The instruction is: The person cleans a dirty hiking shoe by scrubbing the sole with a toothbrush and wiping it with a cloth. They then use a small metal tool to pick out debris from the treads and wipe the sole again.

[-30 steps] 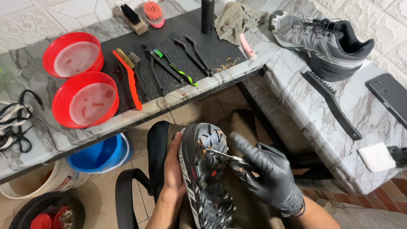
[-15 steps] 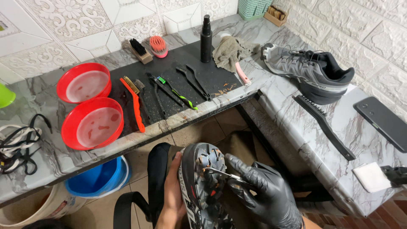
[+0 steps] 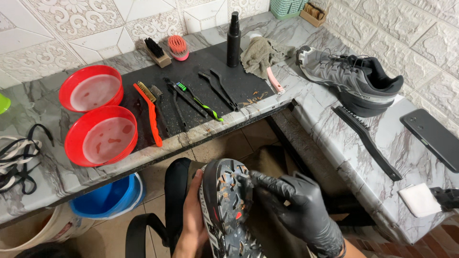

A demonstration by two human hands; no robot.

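- Trail shoe [image 3: 227, 210], sole up, below the worktop [image 3: 306, 95] edge: light, stiff, lugged, non-slip; best held along its side.
- Left hand [image 3: 191, 224]: bare grip closed on the shoe's side.
- Right hand [image 3: 299, 212]: gloved fingertips pinch at the lugs; any tool is indiscernible.

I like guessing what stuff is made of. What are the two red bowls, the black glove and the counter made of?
The two red bowls look like glossy plastic: bright even colour, thin rims. The black glove on the right hand seems thin rubbery nitrile or latex, clinging and faintly shiny. The counter looks like polished marble, grey-veined with glare, though it could be imitation stone.
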